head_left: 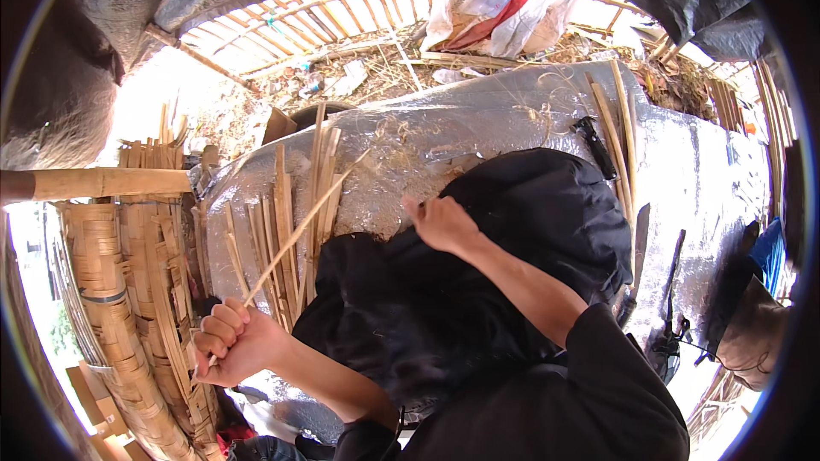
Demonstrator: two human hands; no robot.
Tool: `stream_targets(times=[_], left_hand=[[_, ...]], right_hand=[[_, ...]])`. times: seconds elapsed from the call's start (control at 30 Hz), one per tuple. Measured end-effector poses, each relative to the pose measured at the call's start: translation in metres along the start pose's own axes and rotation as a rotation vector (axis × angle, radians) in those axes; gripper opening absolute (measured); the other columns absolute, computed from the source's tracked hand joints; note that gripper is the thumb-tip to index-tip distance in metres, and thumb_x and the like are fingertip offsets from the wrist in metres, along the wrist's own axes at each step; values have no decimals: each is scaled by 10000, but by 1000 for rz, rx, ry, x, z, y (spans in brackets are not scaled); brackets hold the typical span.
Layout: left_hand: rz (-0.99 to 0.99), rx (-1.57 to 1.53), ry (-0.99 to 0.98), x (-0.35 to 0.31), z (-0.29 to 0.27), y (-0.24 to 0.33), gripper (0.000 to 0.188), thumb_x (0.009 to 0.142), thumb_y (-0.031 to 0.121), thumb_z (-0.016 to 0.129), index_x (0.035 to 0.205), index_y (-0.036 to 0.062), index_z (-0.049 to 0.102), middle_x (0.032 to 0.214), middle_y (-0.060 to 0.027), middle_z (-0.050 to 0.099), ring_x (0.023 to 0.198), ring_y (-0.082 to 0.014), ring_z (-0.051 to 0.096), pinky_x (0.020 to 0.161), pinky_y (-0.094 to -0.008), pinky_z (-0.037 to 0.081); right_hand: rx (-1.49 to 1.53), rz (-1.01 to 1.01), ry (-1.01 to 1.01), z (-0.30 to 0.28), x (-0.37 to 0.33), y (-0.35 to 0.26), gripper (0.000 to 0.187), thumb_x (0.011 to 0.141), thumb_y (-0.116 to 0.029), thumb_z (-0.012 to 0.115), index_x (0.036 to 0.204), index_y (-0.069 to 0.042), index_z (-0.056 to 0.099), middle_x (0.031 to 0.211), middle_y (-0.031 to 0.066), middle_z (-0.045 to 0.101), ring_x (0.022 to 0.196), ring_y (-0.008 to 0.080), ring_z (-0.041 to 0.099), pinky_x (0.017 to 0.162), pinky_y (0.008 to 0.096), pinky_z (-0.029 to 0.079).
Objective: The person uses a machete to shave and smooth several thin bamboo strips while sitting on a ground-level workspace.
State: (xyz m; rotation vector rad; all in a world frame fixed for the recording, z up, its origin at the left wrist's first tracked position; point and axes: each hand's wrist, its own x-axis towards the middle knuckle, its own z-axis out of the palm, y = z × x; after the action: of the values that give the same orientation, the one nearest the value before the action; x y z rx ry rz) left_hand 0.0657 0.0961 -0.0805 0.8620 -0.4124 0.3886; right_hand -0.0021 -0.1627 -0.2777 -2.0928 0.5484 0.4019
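Note:
My left hand is closed in a fist round one end of a thin bamboo strip, out at the left. The strip slants up and away to the right, its far end free. Over my black-clothed lap my right hand is closed, fingers curled, thumb side toward the strip. Whatever it holds, if anything, is hidden, and it is apart from the strip. Several split bamboo sticks lie beside my left leg, near the strip.
A silvery sheet covers the ground. Woven bamboo rolls stand at the left. Beyond my right knee lie more sticks and a black object. Another person is at the far right. A white sack stands by the bamboo fence.

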Motion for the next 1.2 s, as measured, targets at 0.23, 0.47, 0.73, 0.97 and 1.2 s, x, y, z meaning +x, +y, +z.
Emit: stream_targets(times=[0.23, 0.47, 0.73, 0.97, 1.2], left_hand=[[-23, 49, 19, 10, 5, -4, 414, 903, 294, 469, 577, 179, 241, 522, 33, 165, 490, -113, 144, 492, -299, 201], [-37, -8, 48, 5, 10, -2, 418, 902, 291, 463, 575, 183, 226, 514, 33, 164, 492, -113, 138, 498, -303, 192], [-40, -71, -104, 2, 9, 5, 392, 905, 312, 447, 585, 158, 282, 520, 17, 214, 500, -119, 187, 533, -325, 251], [24, -126, -250, -21, 40, 33, 384, 917, 325, 459, 591, 148, 361, 509, 35, 304, 473, -107, 274, 522, -301, 263], [-71, -112, -489, -41, 59, 45, 400, 833, 298, 559, 512, 111, 410, 467, 14, 414, 391, -97, 330, 447, -251, 243]], right_hand=[[91, 196, 32, 2, 14, 38, 728, 1025, -552, 402, 905, 93, 718, 929, 362, 671, 976, 506, 662, 900, 536, 534], [86, 25, -12, 3, -49, -13, 738, 1026, -575, 379, 922, 69, 725, 930, 356, 669, 968, 527, 650, 902, 565, 518], [411, 199, -60, -11, -24, 30, 832, 1005, -670, 387, 634, 47, 584, 568, 206, 604, 469, 285, 635, 497, 407, 543], [1363, 182, -127, -31, -35, -45, 619, 909, -642, 653, 885, -26, 596, 553, -29, 440, 386, 79, 424, 396, 278, 377], [1606, 79, -88, -52, -26, -67, 181, 922, -188, 739, 854, -66, 624, 565, -55, 433, 422, 68, 405, 419, 272, 335]])
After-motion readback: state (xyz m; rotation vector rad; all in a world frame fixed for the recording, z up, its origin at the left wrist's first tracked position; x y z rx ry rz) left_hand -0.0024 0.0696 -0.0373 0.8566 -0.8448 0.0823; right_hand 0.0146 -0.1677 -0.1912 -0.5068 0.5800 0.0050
